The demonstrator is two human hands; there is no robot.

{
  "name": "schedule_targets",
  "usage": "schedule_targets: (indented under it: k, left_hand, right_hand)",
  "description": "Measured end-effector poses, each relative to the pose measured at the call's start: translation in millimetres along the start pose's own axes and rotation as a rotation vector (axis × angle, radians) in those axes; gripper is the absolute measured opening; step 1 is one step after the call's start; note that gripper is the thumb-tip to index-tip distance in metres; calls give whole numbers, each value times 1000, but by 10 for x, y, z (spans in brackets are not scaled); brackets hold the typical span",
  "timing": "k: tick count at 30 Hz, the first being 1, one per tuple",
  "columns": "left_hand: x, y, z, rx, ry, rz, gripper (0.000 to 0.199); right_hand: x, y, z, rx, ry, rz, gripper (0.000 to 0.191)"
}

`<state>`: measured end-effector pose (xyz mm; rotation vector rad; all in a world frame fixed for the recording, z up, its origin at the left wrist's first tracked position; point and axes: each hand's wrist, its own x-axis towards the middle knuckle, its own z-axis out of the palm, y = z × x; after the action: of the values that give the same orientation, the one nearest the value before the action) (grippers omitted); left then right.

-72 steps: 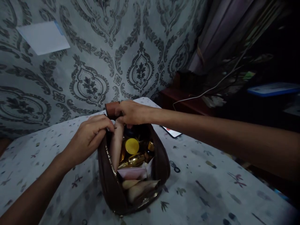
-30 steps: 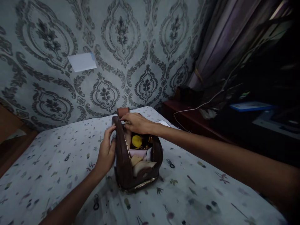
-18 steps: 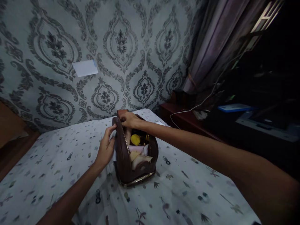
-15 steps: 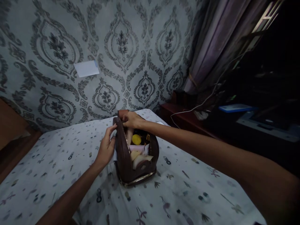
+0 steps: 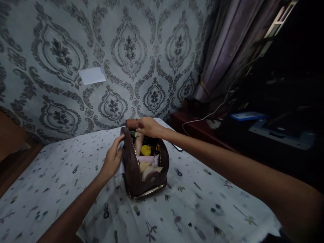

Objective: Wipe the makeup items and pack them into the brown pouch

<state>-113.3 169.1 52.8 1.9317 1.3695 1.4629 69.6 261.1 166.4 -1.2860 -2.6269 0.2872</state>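
A dark brown zip-up bag (image 5: 130,168) stands upright on the bed, its top unzipped and gold zip teeth showing. Inside it are a round yellow lid (image 5: 146,150), a beige tube (image 5: 138,143), a pink item (image 5: 146,160) and cream-coloured pieces (image 5: 149,170). My left hand (image 5: 112,158) holds the bag's left side, fingertips at the upper rim. Over the far end of the opening is my right hand (image 5: 150,128), its fingers curled beside the tan-brown strap (image 5: 131,124). Whatever lies within those fingers is hidden.
The bed (image 5: 63,175) has a white patterned sheet and meets a wallpapered wall (image 5: 129,50) bearing a white plate (image 5: 91,75). At right are a dark red piece of furniture (image 5: 177,118), a white cable (image 5: 215,111) and a blue-edged object (image 5: 248,116). A curtain (image 5: 225,44) hangs behind.
My right hand has lifted slightly and shifted right, away from the bag's inner left corner, showing more of the tube. My left hand stays against the bag. The view has turned a little.
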Motion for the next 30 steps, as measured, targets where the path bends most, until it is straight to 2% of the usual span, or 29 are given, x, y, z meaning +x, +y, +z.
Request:
schedule_targets:
  k: [2,5,8,11,17,26,30]
  left_hand:
    - [0,-6,2,-4,1,0,43]
    - [-6,-3,24,-7,11,-2,43]
    - [-16,13,40,-2,18,-4,44]
    - [-26,28,44,16,2,-4,45]
    - [-28,15,73,34,11,3,50]
    - [-48,17,92,8,3,-5,49]
    - [-56,37,129,-2,18,-19,49]
  right_hand:
    - [-135,11,-32,-114,12,-6,25]
    - [-272,8,-17,-255,-91,-116,32]
    - [-287,-6,26,-238,-228,-224,46]
    - [-224,-11,55,-198,-280,-255,38]
    - [-152,7,89,-170,-217,-224,27]
    - [-177,37,176,-103,-86,-194,39]
    - [-97,26,195,-119,-72,-214,37]
